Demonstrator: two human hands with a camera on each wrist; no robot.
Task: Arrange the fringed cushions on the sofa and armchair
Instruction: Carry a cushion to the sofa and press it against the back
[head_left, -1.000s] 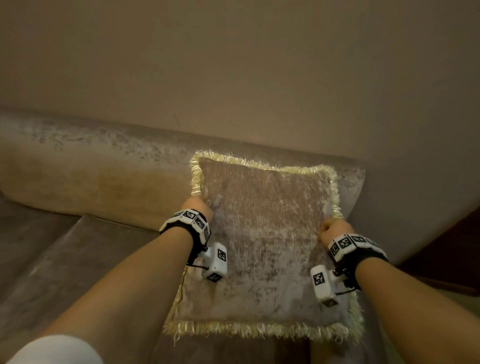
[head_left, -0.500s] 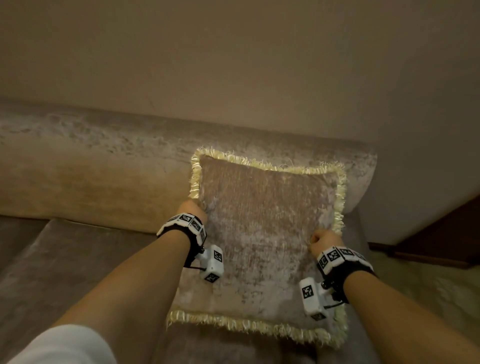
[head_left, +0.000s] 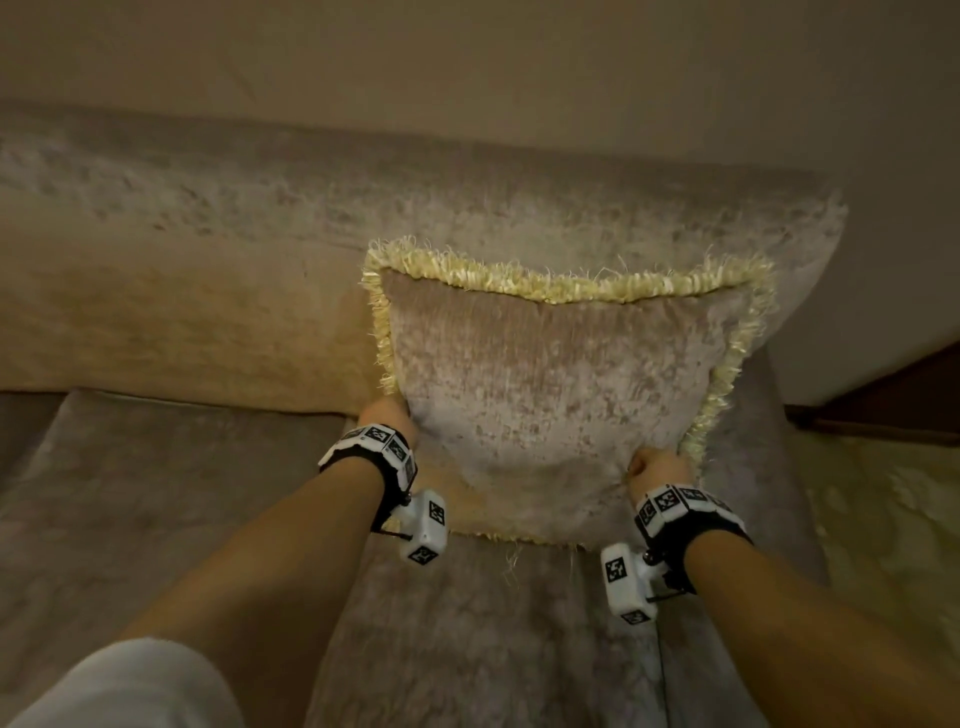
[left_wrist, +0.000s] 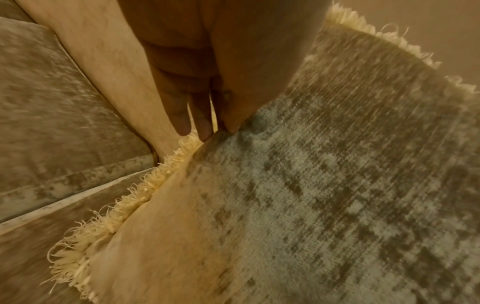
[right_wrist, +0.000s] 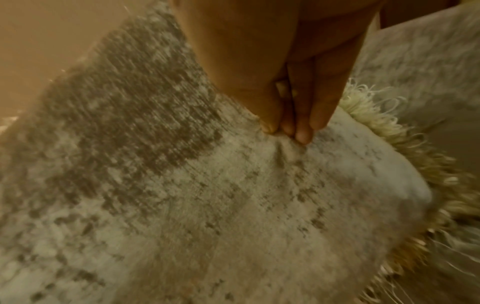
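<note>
A mottled grey-beige velvet cushion (head_left: 550, 395) with a cream fringe stands tilted against the sofa backrest (head_left: 260, 249) near the right armrest (head_left: 769, 441). My left hand (head_left: 387, 415) grips its left edge; in the left wrist view the fingers (left_wrist: 200, 121) and thumb pinch the cushion (left_wrist: 311, 185) at the fringed seam. My right hand (head_left: 657, 465) holds the lower right part; in the right wrist view the thumb and fingers (right_wrist: 301, 131) pinch a fold of the cushion (right_wrist: 182, 195) fabric close to the fringe.
The sofa seat (head_left: 156, 493) stretches to the left and toward me. A plain wall (head_left: 467, 67) rises behind the backrest. Right of the armrest lie a patterned yellowish floor (head_left: 883, 519) and a dark wooden edge (head_left: 893, 395).
Both hands have lifted the cushion's near edge and pushed it back, so it stands steeper against the backrest. Its lower fringe has moved up the seat, away from me.
</note>
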